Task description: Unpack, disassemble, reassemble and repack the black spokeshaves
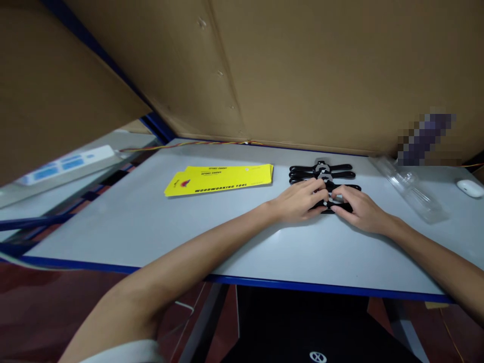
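Both hands, left (300, 201) and right (357, 207), pinch one black tool (333, 200) near the tabletop's (151, 227) far edge; slipping fingers could scatter the stack (321, 172).

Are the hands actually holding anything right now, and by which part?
Both hands rest on the nearest black tool in the row on the table: left hand on its left handle, right hand on its right. Whether it is gripped or only touched cannot be told.

Dim indoor light, soft shadows beneath the hands, wide-angle bending at edges, slight blur
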### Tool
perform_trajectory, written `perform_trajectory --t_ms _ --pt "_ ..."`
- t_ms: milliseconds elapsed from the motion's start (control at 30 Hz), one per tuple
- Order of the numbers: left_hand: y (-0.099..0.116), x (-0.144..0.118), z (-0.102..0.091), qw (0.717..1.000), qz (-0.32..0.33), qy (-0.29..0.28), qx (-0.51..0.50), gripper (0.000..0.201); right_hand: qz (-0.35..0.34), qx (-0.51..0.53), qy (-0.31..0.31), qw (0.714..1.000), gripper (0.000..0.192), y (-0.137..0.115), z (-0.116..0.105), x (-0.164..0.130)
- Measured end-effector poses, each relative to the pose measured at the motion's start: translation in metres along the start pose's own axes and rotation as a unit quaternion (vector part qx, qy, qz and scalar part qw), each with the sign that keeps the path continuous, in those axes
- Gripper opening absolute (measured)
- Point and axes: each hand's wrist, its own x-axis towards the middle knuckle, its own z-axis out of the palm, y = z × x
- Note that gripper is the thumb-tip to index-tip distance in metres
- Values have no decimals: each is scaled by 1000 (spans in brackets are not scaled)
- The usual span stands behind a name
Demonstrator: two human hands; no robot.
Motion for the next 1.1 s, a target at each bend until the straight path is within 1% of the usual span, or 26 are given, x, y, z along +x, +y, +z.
perform_trajectory --t_ms 133,200,333,400,500,700,767,833,900,967,1033,1100 --pt "-1 -2 0 1000 -27 -6 9 31 3 -1 3 1000 14 0 1 0" --pt "-1 -3 0 1000 -22 -4 0 33 3 -1 2 1000 15 -1 1 0" --pt "-2 -3 0 999 29 3 -27 27 4 -1 3 1000 18 -2 1 -1" --pt "-2 -2 0 999 42 6 -34 23 4 -1 6 1000 18 -3 1 -1" --pt "-1 -2 -1 999 42 14 -25 22 7 -4 8 1000 18 -3 2 0" --pt "-2 -3 -2 999 22 27 -7 28 -3 -7 6 1000 19 -4 0 1" --pt "-3 -3 -1 999 19 35 -4 26 5 -9 2 1000 25 -5 0 1" --pt "-4 -3 0 999 22 47 6 24 14 -13 1 1000 35 -6 -1 1" --pt "-4 -3 1 998 30 60 18 22 23 -16 1 1000 46 -6 0 2" --pt "-3 -2 0 996 42 74 26 21 30 -18 -3 999 52 -7 1 2" --pt "-3 -1 -1 994 57 90 29 20 33 -11 -8 999 50 -7 1 3" --pt "-2 0 -2 991 75 108 35 19 36 10 -7 999 44 -7 2 4"
